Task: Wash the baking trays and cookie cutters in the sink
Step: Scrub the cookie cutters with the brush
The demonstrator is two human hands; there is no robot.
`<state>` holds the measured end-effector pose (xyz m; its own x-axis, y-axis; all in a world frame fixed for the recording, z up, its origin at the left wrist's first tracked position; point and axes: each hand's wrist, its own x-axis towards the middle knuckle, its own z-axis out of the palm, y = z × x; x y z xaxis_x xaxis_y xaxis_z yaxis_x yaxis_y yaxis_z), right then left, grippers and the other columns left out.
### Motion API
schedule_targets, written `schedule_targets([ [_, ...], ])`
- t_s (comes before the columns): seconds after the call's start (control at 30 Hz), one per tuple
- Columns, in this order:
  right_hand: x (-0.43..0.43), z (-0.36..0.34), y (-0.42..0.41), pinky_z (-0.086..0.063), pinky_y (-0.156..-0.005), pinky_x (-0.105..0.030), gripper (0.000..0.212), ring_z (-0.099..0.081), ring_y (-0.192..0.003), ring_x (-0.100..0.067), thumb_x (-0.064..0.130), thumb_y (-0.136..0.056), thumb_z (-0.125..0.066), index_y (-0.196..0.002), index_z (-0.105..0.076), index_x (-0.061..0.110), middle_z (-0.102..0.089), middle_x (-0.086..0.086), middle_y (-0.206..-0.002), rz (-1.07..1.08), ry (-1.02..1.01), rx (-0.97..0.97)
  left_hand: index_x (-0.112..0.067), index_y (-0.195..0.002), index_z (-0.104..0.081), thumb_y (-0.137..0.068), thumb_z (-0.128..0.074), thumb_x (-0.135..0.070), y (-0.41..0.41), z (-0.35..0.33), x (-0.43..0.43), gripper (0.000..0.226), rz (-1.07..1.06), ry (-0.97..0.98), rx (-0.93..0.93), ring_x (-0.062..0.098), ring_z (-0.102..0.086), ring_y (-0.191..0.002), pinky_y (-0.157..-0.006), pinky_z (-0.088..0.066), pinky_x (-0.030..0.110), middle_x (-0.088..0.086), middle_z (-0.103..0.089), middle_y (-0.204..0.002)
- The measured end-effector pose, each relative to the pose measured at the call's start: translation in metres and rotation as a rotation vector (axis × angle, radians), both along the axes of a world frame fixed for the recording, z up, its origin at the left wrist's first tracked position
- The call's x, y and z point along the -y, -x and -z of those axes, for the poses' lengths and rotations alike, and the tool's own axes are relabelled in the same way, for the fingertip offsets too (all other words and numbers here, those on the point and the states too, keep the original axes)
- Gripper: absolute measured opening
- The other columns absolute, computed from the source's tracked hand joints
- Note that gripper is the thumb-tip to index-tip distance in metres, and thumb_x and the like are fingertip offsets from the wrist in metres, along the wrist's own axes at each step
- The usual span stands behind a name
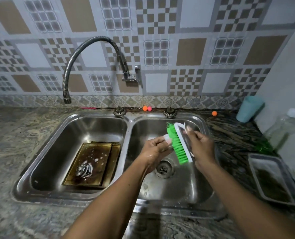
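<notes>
Over the right basin of the steel double sink [129,128], my right hand [201,149] grips a white scrub brush with green bristles [177,144]. The bristles press against a small pale object, probably a cookie cutter [166,138], pinched in my left hand [156,151]; my fingers hide most of it. In the left basin lie stacked, stained baking trays [98,152], the top one carrying soap foam [84,169]. Another metal tray [253,163] rests on the counter at the right.
A flexible steel faucet [74,66] arches over the left basin, with no water running. On the right counter stand a teal cup [249,109] and a clear bottle of green liquid [281,131]. Small orange and pink balls [146,108] sit behind the sink. The drain [164,169] is open.
</notes>
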<state>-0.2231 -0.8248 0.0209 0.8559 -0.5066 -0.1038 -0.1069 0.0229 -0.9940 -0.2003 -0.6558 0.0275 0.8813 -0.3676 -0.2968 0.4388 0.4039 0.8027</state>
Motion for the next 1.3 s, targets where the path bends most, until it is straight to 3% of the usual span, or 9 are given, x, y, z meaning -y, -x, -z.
schedule_targets([
  [0.2, 0.036, 0.033, 0.031, -0.046, -0.056, -0.030, 0.038, -0.062, -0.059, -0.019, 0.051, -0.085, -0.071, -0.074, -0.077, 0.015, -0.070, -0.003, -0.062, -0.085, 0.271, -0.130, -0.001, -0.095, -0.071, -0.088, -0.070, 0.003, 0.011, 0.014, 0.000, 0.008, -0.079, -0.116, -0.021, 0.032, -0.071, -0.101, -0.078, -0.062, 0.028, 0.020, -0.073, -0.106],
  [0.33, 0.033, 0.012, -0.004, -0.045, -0.061, -0.031, 0.042, -0.057, -0.058, -0.015, 0.057, -0.082, -0.072, -0.077, -0.077, 0.015, -0.068, 0.001, -0.064, -0.113, 0.365, -0.144, -0.007, -0.088, -0.073, -0.080, -0.080, 0.002, 0.009, 0.019, -0.027, 0.014, -0.097, -0.428, 0.055, 0.029, -0.072, -0.080, -0.067, -0.061, 0.031, 0.017, -0.074, -0.091],
  [0.43, 0.014, -0.001, -0.021, -0.043, -0.062, -0.030, 0.043, -0.055, -0.059, -0.012, 0.055, -0.083, -0.073, -0.075, -0.075, 0.013, -0.069, -0.001, -0.065, -0.183, 0.397, -0.135, -0.012, -0.087, -0.076, -0.072, -0.090, -0.011, -0.001, 0.023, -0.071, 0.021, -0.148, -0.692, 0.142, 0.026, -0.073, -0.077, -0.077, -0.061, 0.041, 0.010, -0.077, -0.087],
  [0.57, -0.038, 0.004, -0.038, -0.042, -0.060, -0.028, 0.038, -0.056, -0.061, -0.013, 0.049, -0.087, -0.071, -0.076, -0.075, 0.012, -0.069, 0.002, -0.065, -0.234, 0.397, -0.154, -0.015, -0.091, -0.077, -0.072, -0.090, -0.027, -0.021, 0.028, -0.138, 0.026, -0.225, -1.019, 0.198, 0.009, -0.068, -0.070, -0.065, -0.051, 0.021, -0.008, -0.073, -0.075],
  [0.7, -0.116, 0.025, -0.056, -0.044, -0.060, -0.029, 0.039, -0.059, -0.061, -0.013, 0.058, -0.081, -0.068, -0.074, -0.075, 0.020, -0.067, 0.007, -0.064, -0.241, 0.429, -0.200, -0.022, -0.093, -0.078, -0.070, -0.088, -0.042, -0.040, 0.045, -0.214, 0.033, -0.115, -1.328, 0.253, 0.007, -0.067, -0.079, -0.072, -0.049, 0.023, -0.010, -0.074, -0.082],
  [0.97, -0.213, 0.060, -0.088, -0.042, -0.058, -0.030, 0.031, -0.052, -0.055, -0.011, 0.046, -0.084, -0.070, -0.059, -0.068, 0.028, -0.056, 0.014, -0.048, -0.237, 0.448, -0.234, -0.020, -0.101, -0.076, -0.071, -0.090, -0.031, -0.078, 0.100, -0.308, 0.035, 0.130, -1.447, 0.236, 0.010, -0.064, -0.081, -0.072, -0.050, 0.023, -0.006, -0.074, -0.094],
  [1.03, -0.219, 0.060, -0.089, -0.047, -0.059, -0.030, 0.022, -0.056, -0.056, -0.012, 0.052, -0.081, -0.068, -0.068, -0.073, 0.035, -0.064, 0.010, -0.053, -0.200, 0.434, -0.226, -0.018, -0.105, -0.074, -0.073, -0.089, -0.028, -0.082, 0.109, -0.310, 0.037, 0.209, -1.456, 0.263, 0.011, -0.061, -0.085, -0.072, -0.046, 0.022, -0.002, -0.071, -0.105],
  [1.13, -0.216, 0.059, -0.090, -0.045, -0.059, -0.029, 0.032, -0.057, -0.057, -0.015, 0.059, -0.078, -0.064, -0.075, -0.075, 0.028, -0.069, -0.002, -0.061, -0.162, 0.432, -0.239, -0.013, -0.111, -0.071, -0.078, -0.084, -0.030, -0.090, 0.127, -0.308, 0.040, 0.298, -1.488, 0.291, 0.021, -0.061, -0.099, -0.082, -0.048, 0.026, 0.006, -0.063, -0.117],
  [1.3, -0.201, 0.047, -0.086, -0.045, -0.060, -0.029, 0.030, -0.062, -0.063, -0.016, 0.049, -0.087, -0.068, -0.077, -0.077, 0.022, -0.072, 0.004, -0.068, -0.111, 0.469, -0.301, -0.012, -0.118, -0.064, -0.081, -0.082, -0.027, -0.093, 0.138, -0.300, 0.044, 0.396, -1.536, 0.376, 0.027, -0.058, -0.111, -0.094, -0.051, 0.035, 0.009, -0.056, -0.123],
])
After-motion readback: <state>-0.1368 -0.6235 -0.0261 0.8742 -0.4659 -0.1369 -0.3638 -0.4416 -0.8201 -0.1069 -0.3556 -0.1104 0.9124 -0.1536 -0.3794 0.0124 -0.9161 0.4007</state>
